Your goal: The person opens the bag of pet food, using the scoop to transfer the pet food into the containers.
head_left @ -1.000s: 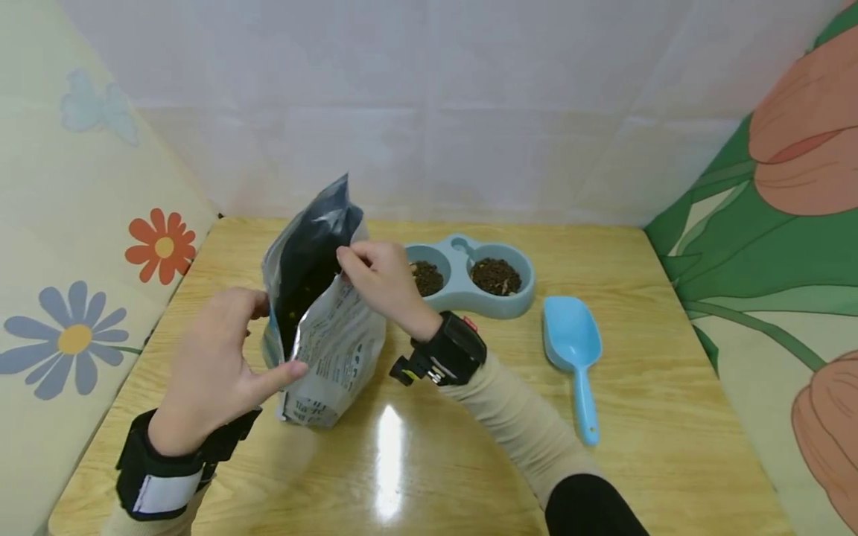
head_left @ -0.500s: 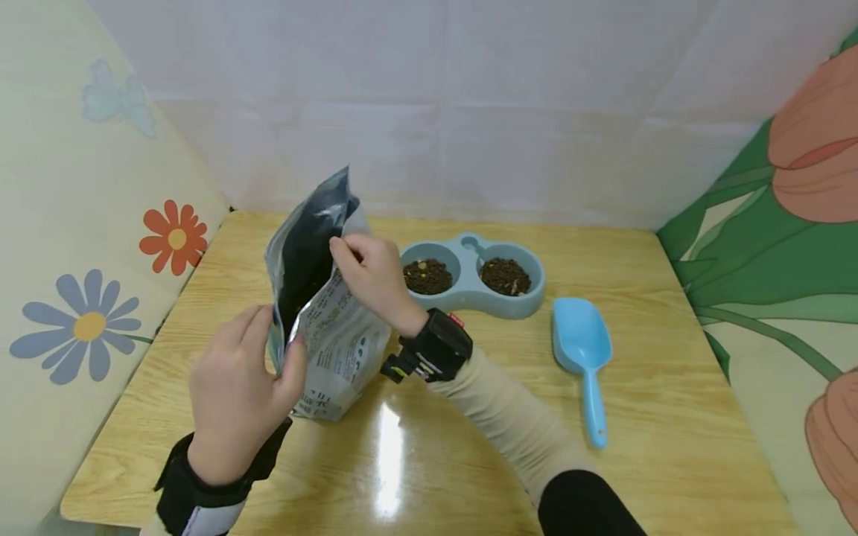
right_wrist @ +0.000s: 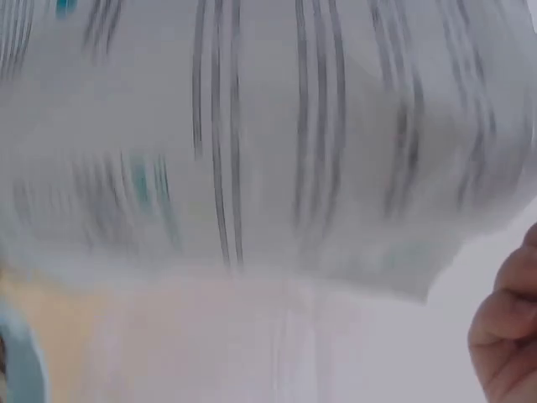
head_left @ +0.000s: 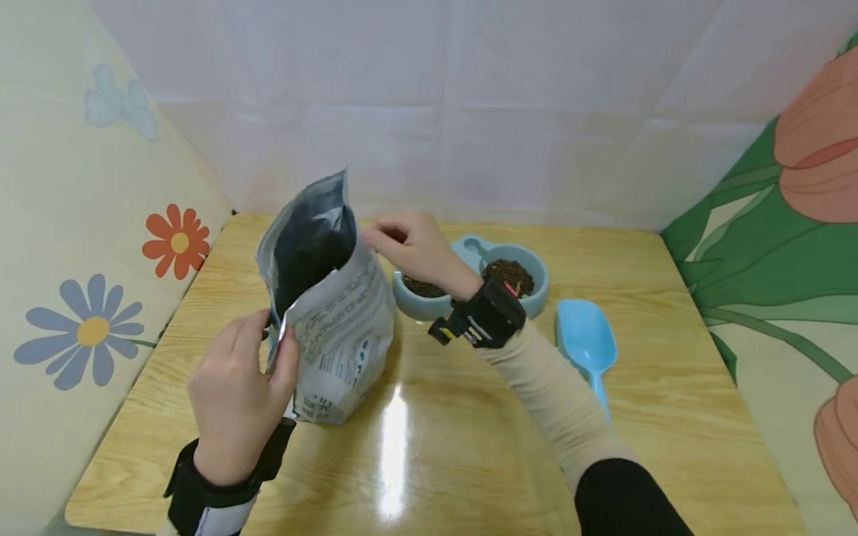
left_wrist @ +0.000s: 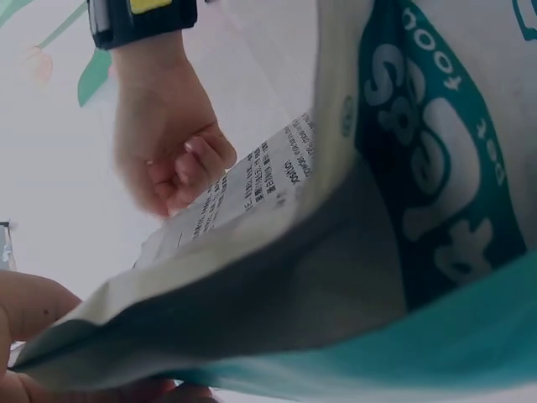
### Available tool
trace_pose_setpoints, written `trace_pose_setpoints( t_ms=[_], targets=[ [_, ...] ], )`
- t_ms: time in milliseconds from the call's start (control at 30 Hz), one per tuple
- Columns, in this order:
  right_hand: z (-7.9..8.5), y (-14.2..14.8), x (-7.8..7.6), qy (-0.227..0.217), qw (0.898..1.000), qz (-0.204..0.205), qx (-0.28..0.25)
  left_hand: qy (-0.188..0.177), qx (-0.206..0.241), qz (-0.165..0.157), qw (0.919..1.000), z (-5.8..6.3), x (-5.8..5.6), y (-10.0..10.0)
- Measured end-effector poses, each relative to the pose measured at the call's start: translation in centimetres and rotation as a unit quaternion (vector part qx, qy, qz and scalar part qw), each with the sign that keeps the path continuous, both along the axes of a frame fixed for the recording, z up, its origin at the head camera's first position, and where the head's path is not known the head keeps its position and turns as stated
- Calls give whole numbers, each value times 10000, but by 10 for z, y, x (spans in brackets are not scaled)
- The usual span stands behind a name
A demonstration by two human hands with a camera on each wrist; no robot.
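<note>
An open foil pet food bag (head_left: 342, 327) stands on the table, its silvery mouth gaping toward me. My left hand (head_left: 244, 387) pinches the near corner of the mouth, thumb on the printed front and fingers behind. In the left wrist view, the teal side of the bag shows "pet food" lettering and the left fingers (left_wrist: 33, 311) grip the rim. My right hand (head_left: 425, 249) hovers at the bag's far right edge with curled fingers. The right wrist view shows a gap between those curled fingers (right_wrist: 508, 323) and the blurred bag.
A blue-grey double bowl (head_left: 536, 294) with dark brown granules (head_left: 507, 277) in both wells sits behind my right wrist, partly covered. A light blue scoop (head_left: 588, 335) lies to its right, its handle partly under my forearm. A white sheet (head_left: 503, 149) hangs behind the table.
The left hand closed on the bag's near corner. My right hand let go of the front rim and moved right, and the mouth spread wider. The right forearm now covers part of bowl and scoop.
</note>
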State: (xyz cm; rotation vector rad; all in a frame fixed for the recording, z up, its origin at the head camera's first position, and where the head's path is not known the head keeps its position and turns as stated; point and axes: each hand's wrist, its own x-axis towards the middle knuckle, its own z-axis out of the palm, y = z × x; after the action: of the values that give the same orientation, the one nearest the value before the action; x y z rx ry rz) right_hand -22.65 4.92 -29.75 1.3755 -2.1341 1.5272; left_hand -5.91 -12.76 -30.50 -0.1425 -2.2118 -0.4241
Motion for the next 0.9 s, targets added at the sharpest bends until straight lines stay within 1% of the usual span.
trace_pose_setpoints(
  t_ms=[67, 100, 167, 233, 300, 367, 400, 433, 500, 600, 667, 733, 800, 900],
  targets=[
    [6, 2, -12, 559, 9972, -361, 333, -45, -32, -14, 10000, 0, 0, -2],
    [9, 2, -18, 798, 9936, -570, 561, -68, -42, -24, 10000, 0, 0, -2],
    [17, -1, -29, 1200, 9818, -935, 1135, -117, -83, -35, 9999, 0, 0, -4],
    [24, -6, -39, 1458, 9650, -1207, 1817, -157, -120, -56, 9998, -1, 0, -4],
    [30, -12, -48, 1637, 9462, -1345, 2446, -159, -156, -88, 9997, -1, -1, -5],
    [36, -19, -56, 1824, 9269, -1395, 2968, -129, -185, -126, 9997, -2, -1, -5],
    [38, -23, -59, 1901, 9191, -1388, 3161, -139, -227, -122, 9996, -1, -2, -5],
    [41, -26, -61, 1955, 9138, -1368, 3287, -153, -270, -128, 9994, -1, -1, -5],
    [45, -31, -64, 2085, 9078, -1276, 3408, -168, -301, -132, 9993, -2, 0, -4],
    [50, -40, -65, 2344, 9056, -1119, 3352, -249, -408, -121, 9988, -1, 1, -4],
    [51, -44, -65, 2484, 9030, -1084, 3334, -276, -440, -127, 9986, 0, 1, -4],
    [52, -48, -65, 2592, 8979, -1127, 3375, -328, -489, -124, 9982, 0, 1, -4],
    [51, -49, -64, 2630, 8924, -1237, 3453, -305, -443, -176, 9984, 0, 1, -3],
    [48, -50, -65, 2615, 8890, -1405, 3487, -324, -515, -342, 9976, -1, 2, -3]
  ],
)
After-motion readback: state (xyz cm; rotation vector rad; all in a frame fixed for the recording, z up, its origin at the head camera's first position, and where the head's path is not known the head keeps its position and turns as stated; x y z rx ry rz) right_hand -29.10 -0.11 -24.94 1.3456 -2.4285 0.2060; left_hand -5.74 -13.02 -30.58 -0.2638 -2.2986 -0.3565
